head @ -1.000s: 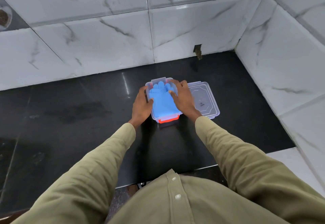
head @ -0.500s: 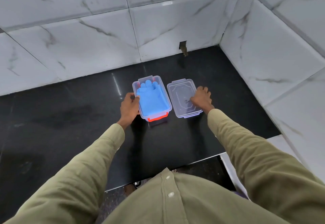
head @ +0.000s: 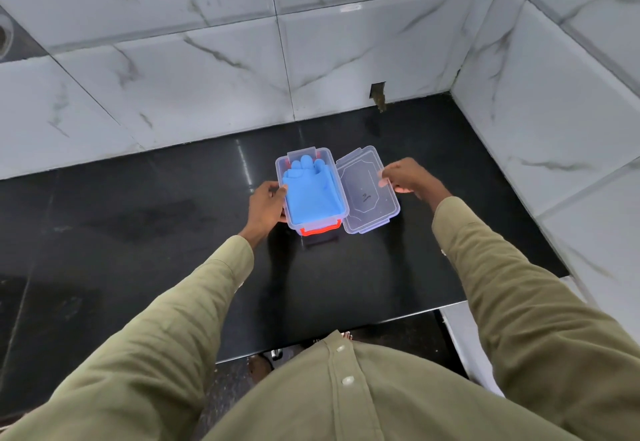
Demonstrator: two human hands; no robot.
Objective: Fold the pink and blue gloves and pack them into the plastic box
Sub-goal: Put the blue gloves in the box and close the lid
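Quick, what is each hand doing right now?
Left hand: grips the side of the plastic box.
Right hand: pinches the far edge of the clear lid.

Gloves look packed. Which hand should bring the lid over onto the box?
Probably the right hand: it already grips the clear lid at its far edge, beside the plastic box. The left hand holds the box's left wall, steadying it, with the blue glove inside.

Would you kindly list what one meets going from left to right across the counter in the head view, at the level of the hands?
Left hand gripping the box's side → plastic box with the blue glove inside → clear lid lying beside it → right hand holding the lid's far edge.
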